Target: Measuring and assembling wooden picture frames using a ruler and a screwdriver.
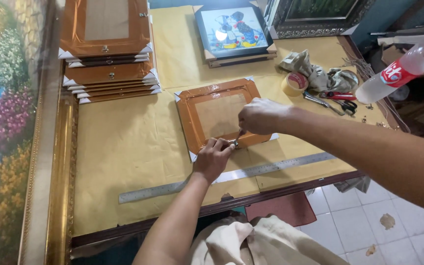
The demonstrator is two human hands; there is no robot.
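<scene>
Clear plastic bottle (402,70), red label, on its side at table's right edge, contents not discernible | face-down picture frame (219,116), glossy brown tape, white corner guards, mid-table on yellow paper (123,147) | left hand (213,158) pinching small metal hanger (233,143) at frame's near edge | right hand (261,116) gripping thin tool, tip on hanger | flat steel ruler (231,175) just beside.

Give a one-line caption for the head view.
Both hands, left hand and right hand, meet at a small metal fitting on a face-down picture frame.
</scene>
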